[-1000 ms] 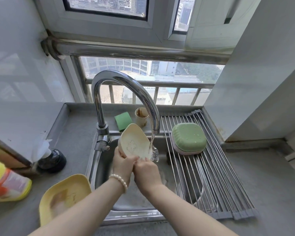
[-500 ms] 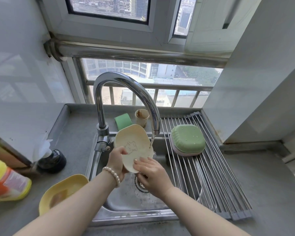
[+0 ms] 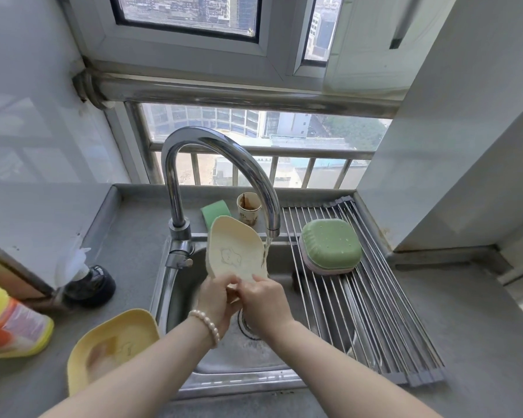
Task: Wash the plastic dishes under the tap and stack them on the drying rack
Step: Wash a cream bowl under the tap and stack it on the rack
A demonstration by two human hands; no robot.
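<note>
A: Head view: the left hand and right hand are both gripping the near edge of the cream plastic dish, fingers curled round its rim.

B: And where is the dish sitting?

A: It is standing nearly upright over the sink, its far edge meeting the stream from the tap. Half a second ago it was lying flatter with the right fingers rubbing its face; now it is being tipped up into the water.

B: So rinsing, not scrubbing?

A: That is my judgement; it looks close to ready for the drying rack, where a green dish is already lying upside down on a pink one.

B: Anything left?

A: A soiled yellow dish is waiting on the bench, left of the sink.
</note>
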